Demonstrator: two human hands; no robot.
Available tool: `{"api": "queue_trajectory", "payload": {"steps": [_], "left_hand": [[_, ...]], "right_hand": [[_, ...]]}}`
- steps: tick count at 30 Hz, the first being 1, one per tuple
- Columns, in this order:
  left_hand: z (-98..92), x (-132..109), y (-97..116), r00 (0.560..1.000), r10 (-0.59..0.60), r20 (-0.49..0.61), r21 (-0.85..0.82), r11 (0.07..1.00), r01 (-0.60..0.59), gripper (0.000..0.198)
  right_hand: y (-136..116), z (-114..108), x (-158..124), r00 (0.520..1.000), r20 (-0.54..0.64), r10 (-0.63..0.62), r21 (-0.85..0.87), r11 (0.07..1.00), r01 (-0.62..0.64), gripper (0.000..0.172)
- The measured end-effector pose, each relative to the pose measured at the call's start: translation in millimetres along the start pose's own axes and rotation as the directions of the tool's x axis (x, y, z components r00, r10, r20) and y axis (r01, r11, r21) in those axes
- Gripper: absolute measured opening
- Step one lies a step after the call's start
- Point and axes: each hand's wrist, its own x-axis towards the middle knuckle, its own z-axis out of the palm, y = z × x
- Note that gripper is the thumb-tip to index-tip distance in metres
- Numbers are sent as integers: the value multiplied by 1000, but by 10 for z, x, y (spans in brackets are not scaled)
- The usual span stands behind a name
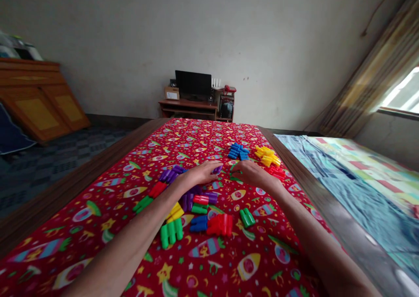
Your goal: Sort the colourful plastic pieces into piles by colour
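Both my arms reach far out over the bench (98,209), which is covered by a red cloth printed with rockets and stars. My left hand (201,172) lies palm down with its fingers curled together around a purple block (217,169) that pokes out just past the fingertips. My right hand (250,171) rests just to the right of it, fingers bent down onto the cloth; something green (233,178) shows at its fingertips, but I cannot tell whether those fingers are clamped on it or only touching it.

Beyond my hands, on the far right of the cloth, sit three sorted heaps: a blue pile (238,151), a yellow pile (267,156) just to its right, and a red pile (276,172) nearer, close beside my right wrist. Left of my left hand is a small purple cluster (171,174).

Nearer to me, between and under my forearms, loose blocks lie mixed: a red and green pair (149,196) on the left, a yellow one (174,212), a green group (171,232), a blue piece (199,223), a red bunch (221,225) and a lone green block (247,217) to the right.
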Motion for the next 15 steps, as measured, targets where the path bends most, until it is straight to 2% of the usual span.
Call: {"api": "queue_trajectory", "payload": {"steps": [4, 7, 9, 11, 13, 15], "left_hand": [[-155, -57, 97, 997, -36, 68, 35, 999, 33, 41], [-391, -122, 164, 990, -77, 121, 45, 996, 72, 32], [-542, -203, 175, 989, -112, 92, 50, 993, 108, 32], [-651, -332, 169, 989, -145, 30, 55, 988, 144, 35], [-701, -516, 166, 991, -136, 12, 51, 989, 135, 37], [-696, -744, 186, 994, -95, 52, 45, 995, 93, 37]], "right_hand": [[-62, -6, -9, 985, -135, 112, -126, 984, -129, 18], [-209, -90, -29, 982, -170, 87, -41, 995, -96, 22], [-365, -133, -51, 992, -123, -10, 75, 997, 19, 22], [-552, -133, -85, 983, -35, -182, 199, 962, 186, 22], [-748, -74, -133, 932, 15, -363, 273, 898, 345, 18], [-929, 44, -188, 884, 18, -468, 224, 863, 453, 17]]}}
